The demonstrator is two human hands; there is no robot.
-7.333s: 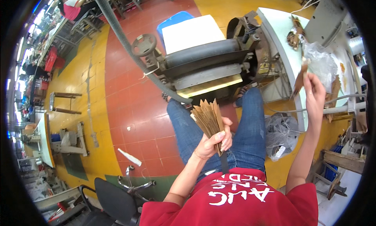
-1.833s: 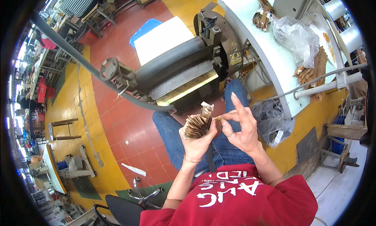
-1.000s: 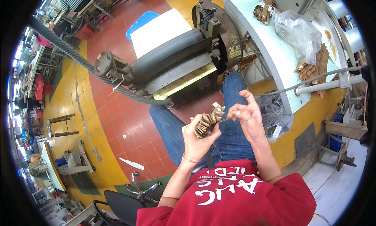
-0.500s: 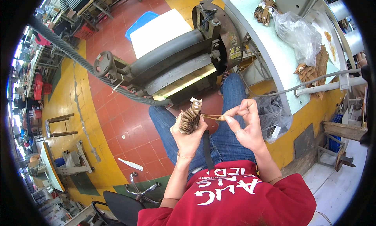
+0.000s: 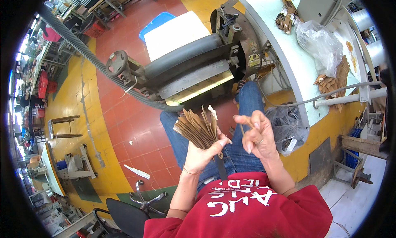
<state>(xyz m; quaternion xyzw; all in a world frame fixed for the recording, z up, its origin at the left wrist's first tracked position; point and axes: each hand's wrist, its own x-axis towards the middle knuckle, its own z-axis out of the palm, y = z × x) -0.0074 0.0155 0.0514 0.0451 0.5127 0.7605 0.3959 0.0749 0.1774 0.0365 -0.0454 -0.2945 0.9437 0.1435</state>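
Since half a second ago, right hand rises, fingers pinching a thin strip; left hand fingers stay clamped on fanned brown sheets.

The fan of thin brown pieces in the left hand looks like matt card or paper, dull and slightly rough at the edges. The right hand pinches a thin tan band; its material is unclear. Beyond the knees, the roller looks like matt black rubber, set in a dark, worn metal machine frame. The hose is ribbed grey plastic. At right, the table has a smooth white top carrying a crinkled clear plastic bag. The jeans are blue denim; the shirt is red cloth. The floor is glossy red tile.
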